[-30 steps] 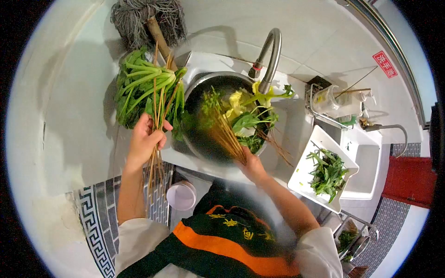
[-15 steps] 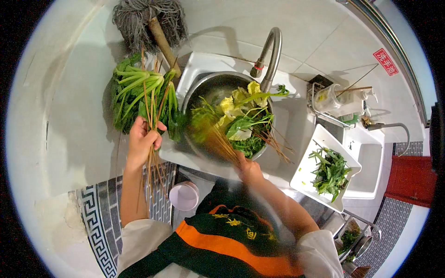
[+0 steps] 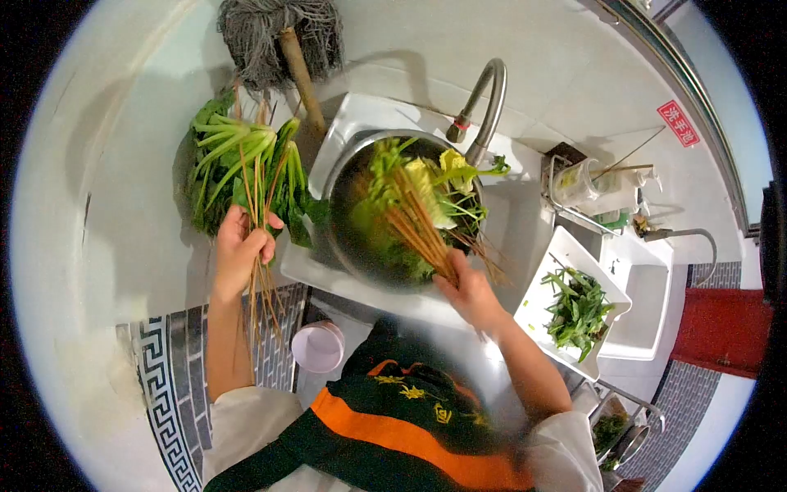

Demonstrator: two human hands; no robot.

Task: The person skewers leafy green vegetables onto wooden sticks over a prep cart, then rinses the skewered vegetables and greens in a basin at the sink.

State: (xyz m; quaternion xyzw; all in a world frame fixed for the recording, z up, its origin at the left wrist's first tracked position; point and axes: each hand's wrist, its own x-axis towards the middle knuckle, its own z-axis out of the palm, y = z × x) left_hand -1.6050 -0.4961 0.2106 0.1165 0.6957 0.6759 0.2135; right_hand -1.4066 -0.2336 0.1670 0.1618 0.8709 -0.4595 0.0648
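My left hand [image 3: 240,252] is closed around several thin bamboo skewers [image 3: 261,172], pointing up across a big bunch of leafy greens [image 3: 217,160] left of the sink. I cannot tell whether those skewers pierce the greens. My right hand [image 3: 471,295] grips a bundle of vegetable skewers [image 3: 416,220], its leafy ends blurred by motion over the round metal basin [image 3: 334,168]. Inside the basin are yellow cabbage leaves [image 3: 453,164], dark greens and more skewers, partly hidden behind the bundle.
The basin sits in a white sink [image 3: 525,205] under a curved faucet [image 3: 498,90]. Cut greens [image 3: 578,307] lie in a white tray [image 3: 533,316] at right. A mop [image 3: 283,41] leans behind, and a pale tub [image 3: 318,346] stands below. Soap bottles [image 3: 619,189] occupy a rack.
My right hand has moved right and slightly down, lifting the skewer bundle so its leafy ends now cover the basin's middle. My left hand keeps its hold on the skewers.
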